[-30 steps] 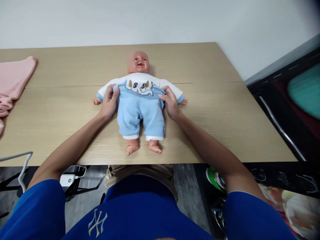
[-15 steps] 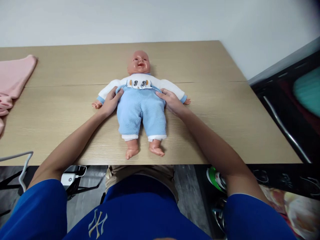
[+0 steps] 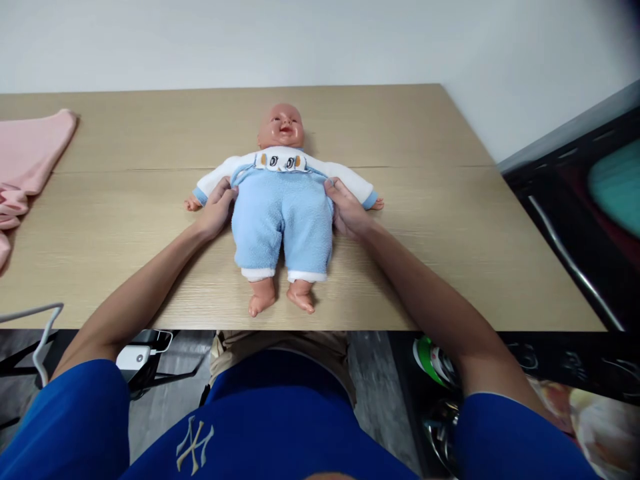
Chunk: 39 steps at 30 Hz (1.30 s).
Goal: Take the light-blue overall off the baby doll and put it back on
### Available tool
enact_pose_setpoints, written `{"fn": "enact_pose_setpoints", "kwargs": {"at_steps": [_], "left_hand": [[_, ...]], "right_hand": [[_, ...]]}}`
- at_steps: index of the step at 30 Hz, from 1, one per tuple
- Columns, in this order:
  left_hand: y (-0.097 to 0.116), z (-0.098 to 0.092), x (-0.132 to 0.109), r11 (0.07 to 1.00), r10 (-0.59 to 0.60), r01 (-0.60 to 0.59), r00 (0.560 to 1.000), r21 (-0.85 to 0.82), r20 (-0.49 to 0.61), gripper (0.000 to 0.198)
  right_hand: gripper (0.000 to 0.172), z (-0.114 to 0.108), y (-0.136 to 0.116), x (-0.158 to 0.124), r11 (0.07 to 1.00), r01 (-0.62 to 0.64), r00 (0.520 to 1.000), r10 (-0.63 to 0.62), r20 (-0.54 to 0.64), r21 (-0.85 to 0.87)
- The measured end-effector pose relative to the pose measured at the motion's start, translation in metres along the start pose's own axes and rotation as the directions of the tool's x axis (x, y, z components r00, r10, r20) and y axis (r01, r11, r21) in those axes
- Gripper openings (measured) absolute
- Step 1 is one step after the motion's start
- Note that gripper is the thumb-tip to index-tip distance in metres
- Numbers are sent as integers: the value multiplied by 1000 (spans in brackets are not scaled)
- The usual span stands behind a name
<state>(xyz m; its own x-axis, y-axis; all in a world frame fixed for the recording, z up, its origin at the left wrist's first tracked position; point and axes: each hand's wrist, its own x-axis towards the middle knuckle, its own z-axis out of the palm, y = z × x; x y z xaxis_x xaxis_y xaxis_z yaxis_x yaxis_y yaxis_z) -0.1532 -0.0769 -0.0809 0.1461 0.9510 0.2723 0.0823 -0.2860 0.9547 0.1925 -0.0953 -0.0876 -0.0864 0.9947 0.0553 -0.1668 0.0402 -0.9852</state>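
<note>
A baby doll lies on its back on the table, head toward the wall and bare feet toward me. It has a white top with blue cuffs and fluffy light blue trousers with white hems. A white patch with embroidered eyes shows at the chest. My left hand pinches the upper edge of the trousers at the doll's hip, thumb on the outside. On the opposite hip, my right hand grips the same edge, its fingertips partly hidden by the cloth.
Pink cloth lies partly crumpled at the table's left. A white wall stands behind the wooden table. Dark items with a teal one are at the right. Below hangs a white device with a cable.
Both hands have shifted slightly, the right one outward, and the trousers' waist is pulled wider. The doll's legs have swung a little to the left.
</note>
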Motion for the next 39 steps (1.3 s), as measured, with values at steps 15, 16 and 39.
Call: {"fn": "enact_pose_setpoints", "kwargs": {"at_steps": [15,16,39], "left_hand": [[-1,-6,15,955,-6,39,994,-295,112,52],[-1,-5,14,955,-6,36,995,-296,100,55],[16,13,-16,961,273,-254,939,114,-208,48]], "right_hand": [[64,-9,-5,4,990,143,989,-141,49,-22],[65,-11,-3,6,987,157,987,-157,23,-16],[28,81,-94,22,515,589,793,-518,321,-623]]}}
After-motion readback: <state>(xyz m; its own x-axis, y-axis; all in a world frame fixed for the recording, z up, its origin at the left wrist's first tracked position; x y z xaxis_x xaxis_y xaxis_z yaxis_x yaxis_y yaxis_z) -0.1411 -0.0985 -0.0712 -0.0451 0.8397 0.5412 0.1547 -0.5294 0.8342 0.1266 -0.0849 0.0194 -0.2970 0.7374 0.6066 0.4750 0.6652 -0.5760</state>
